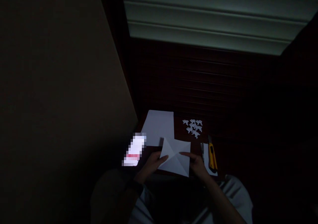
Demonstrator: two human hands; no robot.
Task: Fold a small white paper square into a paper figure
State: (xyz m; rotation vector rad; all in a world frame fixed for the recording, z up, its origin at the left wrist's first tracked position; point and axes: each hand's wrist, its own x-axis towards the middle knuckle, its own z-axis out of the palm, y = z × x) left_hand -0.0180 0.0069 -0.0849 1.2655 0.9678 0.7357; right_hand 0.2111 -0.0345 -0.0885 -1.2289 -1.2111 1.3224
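Observation:
A square sheet of white paper (175, 161) with diagonal creases is held in front of me. My left hand (156, 160) grips its left edge, the thumb lying on top and the other fingers hidden behind. At the right edge is my right hand (197, 165), with its index finger stretched across the paper's upper face near the middle. The rest of that hand is partly behind the sheet, and it appears to pinch the edge between finger and thumb.
Beyond the square lies a larger white sheet (159, 126). Several small folded paper pieces (193, 126) are clustered at the back right. A yellow box cutter (212, 156) rests on white paper (206, 157) at right. A lit, blurred phone (134, 149) is at left, near the wall (74, 85).

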